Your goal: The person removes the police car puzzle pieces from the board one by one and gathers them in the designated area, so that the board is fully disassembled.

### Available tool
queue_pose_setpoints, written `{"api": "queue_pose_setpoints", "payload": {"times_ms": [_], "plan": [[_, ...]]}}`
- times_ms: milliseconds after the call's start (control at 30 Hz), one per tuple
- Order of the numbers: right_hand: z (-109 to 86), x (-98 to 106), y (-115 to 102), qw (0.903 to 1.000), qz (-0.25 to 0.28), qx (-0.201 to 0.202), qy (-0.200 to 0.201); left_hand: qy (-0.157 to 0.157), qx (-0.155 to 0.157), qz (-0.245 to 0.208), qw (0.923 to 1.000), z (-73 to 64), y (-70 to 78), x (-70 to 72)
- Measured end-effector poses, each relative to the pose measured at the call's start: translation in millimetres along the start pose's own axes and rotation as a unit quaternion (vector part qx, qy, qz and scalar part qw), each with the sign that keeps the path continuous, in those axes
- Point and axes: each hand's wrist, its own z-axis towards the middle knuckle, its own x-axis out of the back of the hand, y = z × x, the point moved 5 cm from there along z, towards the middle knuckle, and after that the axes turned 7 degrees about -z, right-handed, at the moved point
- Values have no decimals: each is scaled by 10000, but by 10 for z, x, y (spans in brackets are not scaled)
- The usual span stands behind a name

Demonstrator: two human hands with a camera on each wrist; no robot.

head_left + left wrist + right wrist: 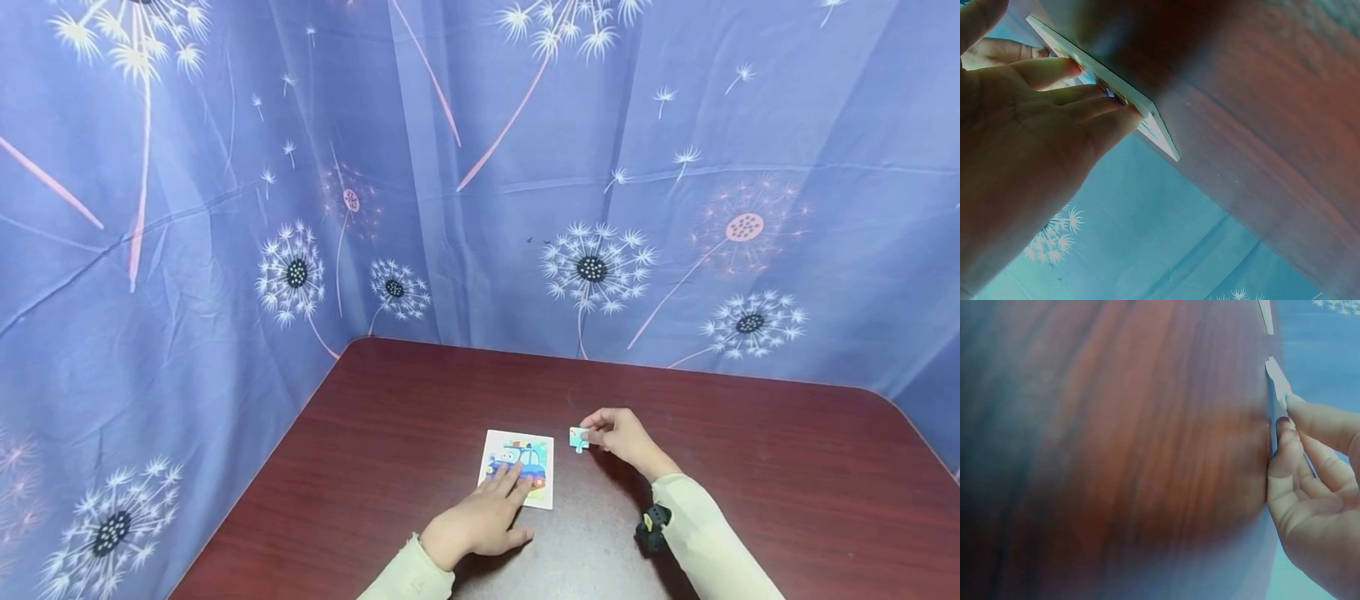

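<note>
Nearer the far left corner of the table (420, 400) than its far right, the left hand (484, 518) is resting outstretched fingers on the car puzzle (527, 455), while the right hand (621, 437) is pinching a puzzle piece (577, 438) beside its right edge.

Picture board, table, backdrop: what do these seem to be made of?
Picture board: perhaps cardboard or thin wood, printed; its pale edge looks rigid.
Table: wood or wood-look laminate, glossy; reddish grain and sheen show.
Backdrop: likely printed cloth, matte-looking; it hangs in folds and creases.
</note>
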Motion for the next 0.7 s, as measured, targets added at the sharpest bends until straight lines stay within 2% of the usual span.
{"api": "queue_pose_setpoints", "payload": {"times_ms": [267, 700], "plan": [[-11, -10, 31, 9998, -80, -156, 84, -23, 8, 54, 10000, -5, 3, -6], [5, -2, 15, 9998, -90, -96, 151, -28, 18, 69, 10000, -1, 10, 11]]}}
